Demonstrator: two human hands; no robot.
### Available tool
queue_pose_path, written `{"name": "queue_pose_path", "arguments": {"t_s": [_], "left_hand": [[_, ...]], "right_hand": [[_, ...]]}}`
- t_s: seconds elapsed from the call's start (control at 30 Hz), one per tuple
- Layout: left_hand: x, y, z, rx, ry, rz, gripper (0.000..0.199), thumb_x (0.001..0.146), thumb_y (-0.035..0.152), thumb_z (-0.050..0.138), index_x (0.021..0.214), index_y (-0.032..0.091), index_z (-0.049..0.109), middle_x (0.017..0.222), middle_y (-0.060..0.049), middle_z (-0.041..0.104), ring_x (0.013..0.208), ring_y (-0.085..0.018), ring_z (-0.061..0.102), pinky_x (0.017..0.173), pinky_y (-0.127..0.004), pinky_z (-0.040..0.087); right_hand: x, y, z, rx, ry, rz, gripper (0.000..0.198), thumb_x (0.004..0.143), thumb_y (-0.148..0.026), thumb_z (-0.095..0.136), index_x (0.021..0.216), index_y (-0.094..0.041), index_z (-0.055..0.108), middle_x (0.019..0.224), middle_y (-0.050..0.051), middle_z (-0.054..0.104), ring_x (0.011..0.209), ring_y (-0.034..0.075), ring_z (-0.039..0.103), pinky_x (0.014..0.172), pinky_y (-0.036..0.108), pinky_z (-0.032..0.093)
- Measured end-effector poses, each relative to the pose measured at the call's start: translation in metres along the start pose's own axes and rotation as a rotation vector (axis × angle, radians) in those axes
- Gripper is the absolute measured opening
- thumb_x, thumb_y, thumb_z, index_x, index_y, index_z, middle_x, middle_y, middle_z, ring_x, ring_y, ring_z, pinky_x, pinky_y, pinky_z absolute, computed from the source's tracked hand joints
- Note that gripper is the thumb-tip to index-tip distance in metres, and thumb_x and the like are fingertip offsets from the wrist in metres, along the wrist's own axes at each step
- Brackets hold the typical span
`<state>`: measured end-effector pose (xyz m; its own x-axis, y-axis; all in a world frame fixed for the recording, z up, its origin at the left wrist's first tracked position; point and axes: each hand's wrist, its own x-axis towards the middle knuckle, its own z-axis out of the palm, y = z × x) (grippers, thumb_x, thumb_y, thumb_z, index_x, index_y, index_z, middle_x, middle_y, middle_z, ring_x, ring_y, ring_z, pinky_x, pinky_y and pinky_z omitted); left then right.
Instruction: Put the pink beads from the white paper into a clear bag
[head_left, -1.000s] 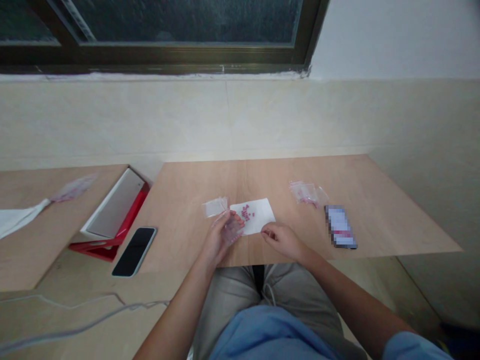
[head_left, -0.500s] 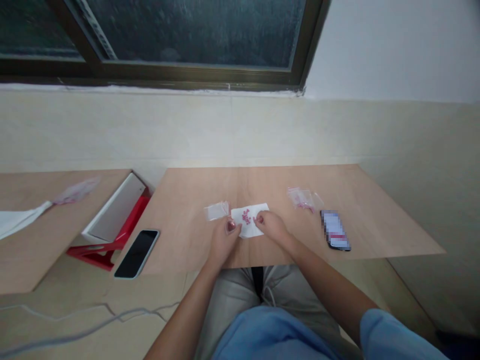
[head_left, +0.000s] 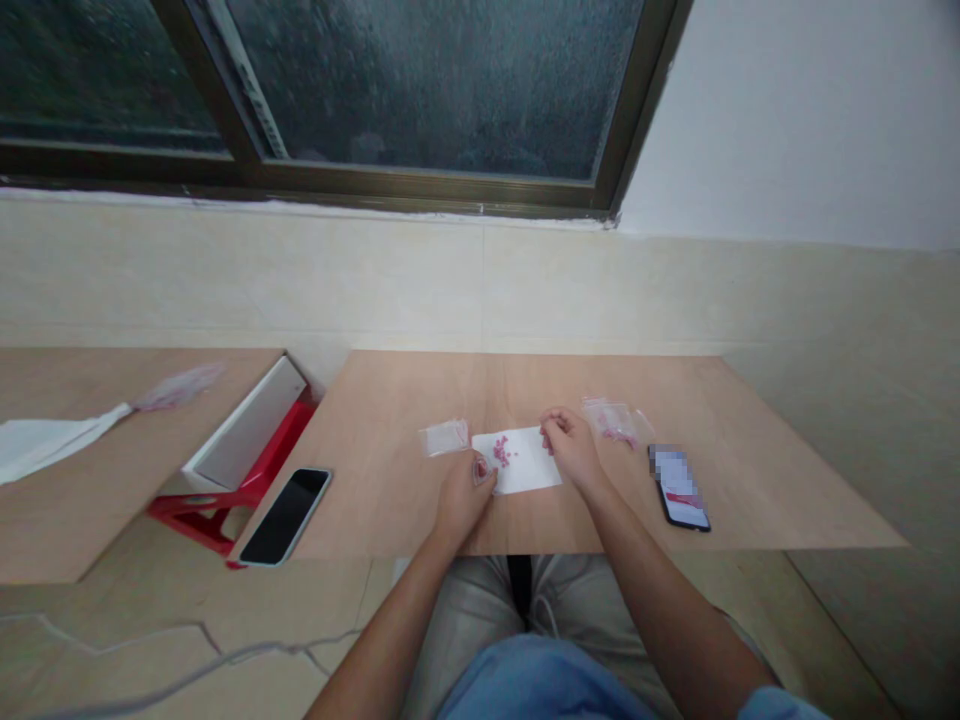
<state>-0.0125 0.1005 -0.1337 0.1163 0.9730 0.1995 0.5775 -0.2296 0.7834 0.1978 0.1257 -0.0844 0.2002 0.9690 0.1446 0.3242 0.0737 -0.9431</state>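
Observation:
A white sheet of paper (head_left: 534, 470) lies on the wooden tabletop with several small pink-red beads (head_left: 502, 452) loose on its left part. My left hand (head_left: 459, 498) is at the paper's lower left corner, closed around a small clear piece with dark red in it (head_left: 480, 467); its exact kind is unclear. Over the paper's right edge, my right hand (head_left: 574, 450) has its fingertips pinched together, and whatever they hold is too small to make out. Beyond my left hand lies a clear plastic bag (head_left: 445, 438).
Clear bags with pink pieces (head_left: 616, 422) lie right of my right hand, near a lit phone (head_left: 679, 490). A dark-screened phone (head_left: 286, 517) rests at the table's left edge. A red stool (head_left: 202, 515) with a white box (head_left: 244, 425) stands between the two tabletops.
My right hand has moved right and away from me, from beside the beads to the paper's right edge. My left hand stays at the paper's corner. The camera view has shifted slightly.

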Motion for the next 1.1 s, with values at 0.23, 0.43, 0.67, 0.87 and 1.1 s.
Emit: {"name": "queue_pose_path", "arguments": {"t_s": [0.23,0.43,0.67,0.87,1.1], "left_hand": [[-0.008,0.013,0.004,-0.137,-0.079,0.035,0.015,0.084,0.032,0.065,0.082,0.019,0.057,0.078,0.000,0.060,0.074,-0.017,0.055,0.071,-0.027,0.039],[-0.004,0.033,0.000,-0.729,-0.162,-0.152,0.034,0.090,0.048,0.062,0.085,0.015,0.066,0.086,-0.006,0.069,0.085,-0.019,0.063,0.082,-0.030,0.046],[-0.001,0.046,-0.002,-1.246,-0.264,-0.526,0.032,0.095,0.041,0.061,0.105,0.013,0.071,0.100,-0.012,0.075,0.091,-0.020,0.072,0.089,-0.032,0.054],[0.001,0.051,-0.003,-1.356,-0.307,-0.581,0.028,0.098,0.037,0.056,0.106,0.014,0.070,0.103,-0.010,0.075,0.093,-0.019,0.073,0.090,-0.031,0.055],[0.001,0.052,-0.001,-1.340,-0.309,-0.587,0.029,0.096,0.039,0.060,0.104,0.014,0.071,0.102,-0.010,0.075,0.095,-0.021,0.072,0.093,-0.034,0.055]], "right_hand": [[-0.025,-0.020,-0.006,-0.063,-0.331,-0.174,0.022,0.083,-0.038,0.062,0.084,-0.017,0.071,0.072,0.004,0.068,0.063,0.016,0.059,0.057,0.024,0.042],[-0.025,0.014,-0.046,-0.080,-0.206,-0.125,0.022,0.085,-0.035,0.058,0.084,-0.016,0.070,0.073,0.002,0.067,0.066,0.015,0.057,0.061,0.024,0.040],[-0.048,0.052,-0.045,0.009,-0.347,0.001,0.026,0.090,-0.038,0.055,0.087,-0.016,0.069,0.071,0.002,0.066,0.062,0.015,0.057,0.059,0.024,0.041],[-0.044,0.052,-0.038,-0.121,-0.407,-0.105,0.020,0.092,-0.031,0.057,0.088,-0.017,0.071,0.076,0.003,0.070,0.068,0.016,0.062,0.063,0.024,0.042],[-0.049,0.052,-0.042,-0.192,-0.421,-0.163,0.017,0.093,-0.026,0.056,0.088,-0.019,0.070,0.079,0.003,0.070,0.070,0.015,0.062,0.063,0.024,0.042]]}}
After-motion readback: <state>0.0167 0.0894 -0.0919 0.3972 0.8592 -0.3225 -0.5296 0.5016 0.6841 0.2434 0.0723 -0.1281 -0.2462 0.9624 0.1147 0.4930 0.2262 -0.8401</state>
